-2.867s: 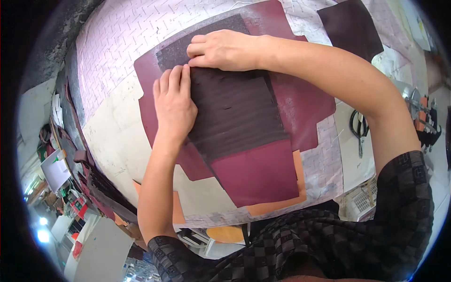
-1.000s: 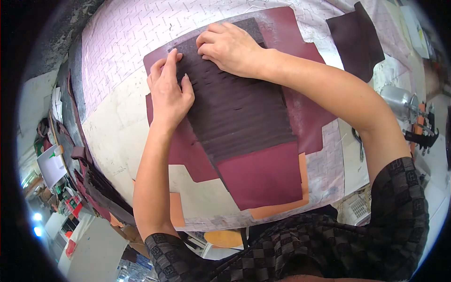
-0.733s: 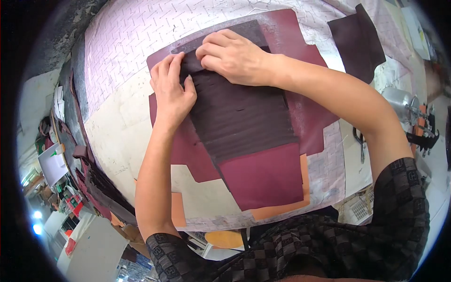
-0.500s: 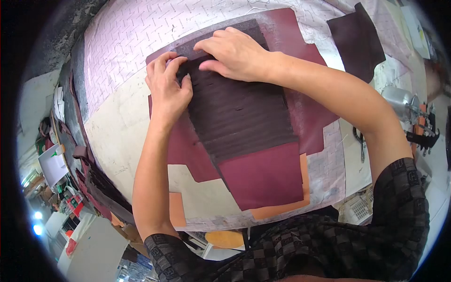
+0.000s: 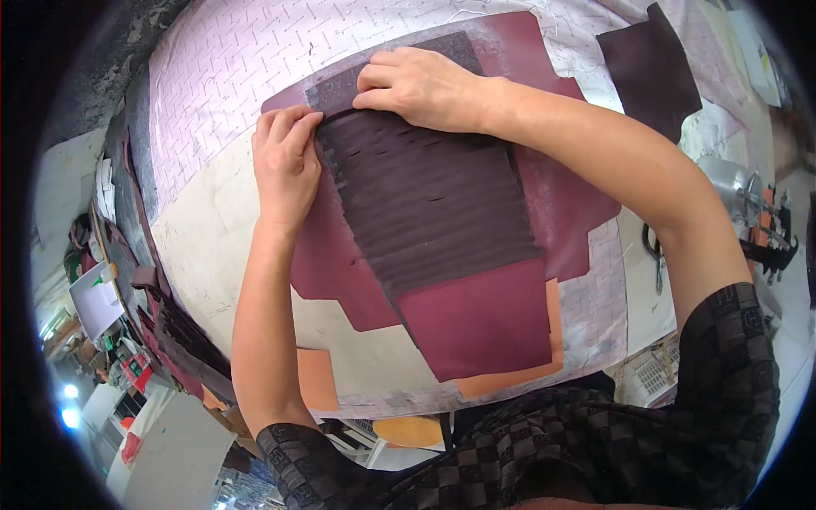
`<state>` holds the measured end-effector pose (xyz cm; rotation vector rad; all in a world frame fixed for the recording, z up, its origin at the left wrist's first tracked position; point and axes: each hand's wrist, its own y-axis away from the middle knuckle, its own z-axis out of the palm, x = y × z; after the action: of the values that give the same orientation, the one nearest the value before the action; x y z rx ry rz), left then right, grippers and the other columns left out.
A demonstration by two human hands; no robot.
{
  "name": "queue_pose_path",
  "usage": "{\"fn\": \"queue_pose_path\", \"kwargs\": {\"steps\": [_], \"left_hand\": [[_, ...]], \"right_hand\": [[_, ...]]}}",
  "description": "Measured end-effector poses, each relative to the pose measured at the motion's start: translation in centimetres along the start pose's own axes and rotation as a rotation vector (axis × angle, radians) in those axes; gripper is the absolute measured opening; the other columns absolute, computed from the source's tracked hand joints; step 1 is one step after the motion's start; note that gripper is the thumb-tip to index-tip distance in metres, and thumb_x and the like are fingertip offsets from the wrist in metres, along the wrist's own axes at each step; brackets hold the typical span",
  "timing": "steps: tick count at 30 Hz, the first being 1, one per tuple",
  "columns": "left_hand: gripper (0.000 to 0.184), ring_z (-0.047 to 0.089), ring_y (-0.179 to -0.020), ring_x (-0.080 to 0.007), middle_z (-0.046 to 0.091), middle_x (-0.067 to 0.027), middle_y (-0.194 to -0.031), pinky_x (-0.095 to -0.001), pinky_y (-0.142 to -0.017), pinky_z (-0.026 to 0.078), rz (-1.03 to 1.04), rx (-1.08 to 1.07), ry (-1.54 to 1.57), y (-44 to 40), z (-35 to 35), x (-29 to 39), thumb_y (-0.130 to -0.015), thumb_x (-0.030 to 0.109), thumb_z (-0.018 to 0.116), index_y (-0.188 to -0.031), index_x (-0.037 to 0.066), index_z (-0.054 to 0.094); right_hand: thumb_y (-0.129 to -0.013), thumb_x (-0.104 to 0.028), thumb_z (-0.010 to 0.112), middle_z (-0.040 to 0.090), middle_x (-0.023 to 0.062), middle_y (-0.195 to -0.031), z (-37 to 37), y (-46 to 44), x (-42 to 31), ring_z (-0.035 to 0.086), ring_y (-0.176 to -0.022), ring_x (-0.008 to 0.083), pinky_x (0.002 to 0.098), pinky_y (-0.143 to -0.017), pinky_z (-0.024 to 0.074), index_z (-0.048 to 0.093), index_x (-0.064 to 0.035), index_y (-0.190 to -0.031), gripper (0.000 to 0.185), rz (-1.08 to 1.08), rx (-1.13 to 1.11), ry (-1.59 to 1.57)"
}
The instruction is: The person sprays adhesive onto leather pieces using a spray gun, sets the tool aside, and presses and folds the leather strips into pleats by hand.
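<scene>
A dark brown panel [image 5: 433, 204] with horizontal ridges and a few small slits lies over a maroon leather-like sheet [image 5: 561, 204] with cut-out corners. Its lower end is a smooth maroon section [image 5: 476, 319]. My left hand [image 5: 287, 153] is closed, thumb and fingers pinching the panel's upper left corner. Farther right along the same upper edge, my right hand [image 5: 421, 89] has its fingers curled and pressed against the thumb on the panel's edge. Beyond that edge shows a grey, rough-looking strip [image 5: 336, 92]. Both sets of fingertips partly hide the edge.
Another dark brown piece [image 5: 650, 72] lies at the upper right of the table. Orange-tan pieces [image 5: 317, 380] show near the front edge. Scissors [image 5: 654, 255] and a metal container [image 5: 722, 183] are at the right. Dark strips [image 5: 183, 340] hang along the left side.
My left hand has moved slightly left and closed from spread fingers onto the panel's corner. My right hand has closed its thumb and fingers onto the upper edge.
</scene>
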<state>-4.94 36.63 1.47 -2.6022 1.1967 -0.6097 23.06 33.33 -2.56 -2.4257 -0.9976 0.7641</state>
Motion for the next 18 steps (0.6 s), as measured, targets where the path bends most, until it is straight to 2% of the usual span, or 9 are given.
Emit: {"fn": "queue_pose_path", "kwargs": {"steps": [2, 7, 10, 13, 14, 17, 18], "left_hand": [[0.031, 0.067, -0.113, -0.0312, 0.075, -0.0057, -0.119, -0.043, -0.101, 0.053, 0.04, -0.014, -0.074, 0.3, 0.1, 0.1, -0.086, -0.007, 0.071, -0.113, 0.004, 0.08], [0.04, 0.066, -0.123, -0.0322, 0.074, -0.0075, -0.128, -0.046, -0.106, 0.051, 0.189, -0.079, -0.324, 1.0, -0.6, 1.4, -0.083, -0.007, 0.068, -0.119, 0.005, 0.08], [0.05, 0.06, -0.135, -0.0356, 0.068, -0.0124, -0.139, -0.0512, -0.115, 0.046, 0.032, -0.069, -0.369, 1.2, -1.5, 1.7, -0.081, -0.005, 0.067, -0.13, 0.003, 0.077], [0.056, 0.06, -0.135, -0.0366, 0.067, -0.0147, -0.138, -0.0509, -0.115, 0.045, -0.01, -0.036, -0.248, 0.2, -0.2, 4.6, -0.081, -0.005, 0.066, -0.136, 0.001, 0.073], [0.059, 0.06, -0.131, -0.0373, 0.067, -0.0159, -0.134, -0.0506, -0.114, 0.046, 0.071, -0.133, -0.282, -0.1, 0.3, 5.4, -0.082, -0.003, 0.066, -0.141, -0.002, 0.068], [0.061, 0.061, -0.128, -0.0362, 0.067, -0.0158, -0.133, -0.0507, -0.112, 0.046, 0.12, -0.212, -0.407, -0.1, 1.2, 5.6, -0.083, 0.0, 0.066, -0.144, -0.004, 0.065], [0.066, 0.062, -0.12, -0.0353, 0.067, -0.0157, -0.129, -0.0504, -0.112, 0.045, 0.143, -0.232, -0.436, -0.6, 0.8, 5.7, -0.085, 0.003, 0.066, -0.15, -0.003, 0.061]], "right_hand": [[-0.096, -0.012, 0.066, 0.07, 0.0049, -0.12, -0.4, 0.1, 0.2, 0.068, -0.113, 0.0256, 0.0405, -0.096, 0.0592, 0.077, -0.0092, -0.121, 0.028, -0.066, -0.067, 0.054], [-0.096, -0.014, 0.064, 0.067, 0.0061, -0.122, -1.0, -0.6, 1.1, 0.066, -0.116, 0.025, 0.0395, -0.095, 0.0605, 0.075, -0.0069, -0.123, 0.03, -0.147, -0.192, 0.076], [-0.096, -0.014, 0.064, 0.066, 0.0067, -0.121, -1.3, -1.1, 1.0, 0.066, -0.116, 0.0251, 0.039, -0.094, 0.0614, 0.075, -0.0052, -0.123, 0.03, -0.147, -0.241, 0.079], [-0.095, -0.013, 0.065, 0.066, 0.007, -0.121, -1.2, -1.2, 0.9, 0.066, -0.117, 0.0254, 0.0389, -0.094, 0.0619, 0.075, -0.0046, -0.123, 0.031, -0.126, -0.246, 0.063], [-0.096, -0.013, 0.065, 0.067, 0.0072, -0.121, -1.2, -1.0, 1.1, 0.066, -0.117, 0.0256, 0.0391, -0.094, 0.062, 0.075, -0.0048, -0.124, 0.031, -0.118, -0.235, 0.041], [-0.096, -0.013, 0.066, 0.067, 0.0078, -0.121, -2.1, 0.0, 2.0, 0.067, -0.117, 0.0263, 0.0391, -0.095, 0.0619, 0.075, -0.0049, -0.125, 0.032, -0.116, -0.217, -0.001], [-0.096, -0.013, 0.066, 0.067, 0.0078, -0.121, -2.7, 0.5, 2.3, 0.067, -0.117, 0.0263, 0.0391, -0.095, 0.0619, 0.075, -0.0049, -0.125, 0.032, -0.114, -0.218, -0.003]]}}
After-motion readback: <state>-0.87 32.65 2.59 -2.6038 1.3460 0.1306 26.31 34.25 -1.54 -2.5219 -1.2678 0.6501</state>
